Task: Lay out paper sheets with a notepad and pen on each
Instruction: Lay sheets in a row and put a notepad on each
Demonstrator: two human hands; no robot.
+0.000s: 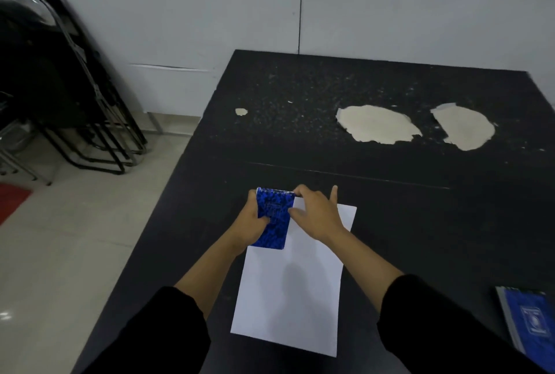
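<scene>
The left hand [253,223] grips a blue notepad [274,217] over the sheet's [292,292] 11 o'clock corner. The right hand [318,214], fingers spread, touches the pad's top edge. A second notepad [530,328] lies at 4 o'clock on the table [390,181].

table [360,169]: matt black top, coating peeled to pale rough patches
sheet [294,298]: smooth white paper
notepad [274,217]: glossy blue patterned cover
chairs [60,88]: shiny black metal frames
</scene>
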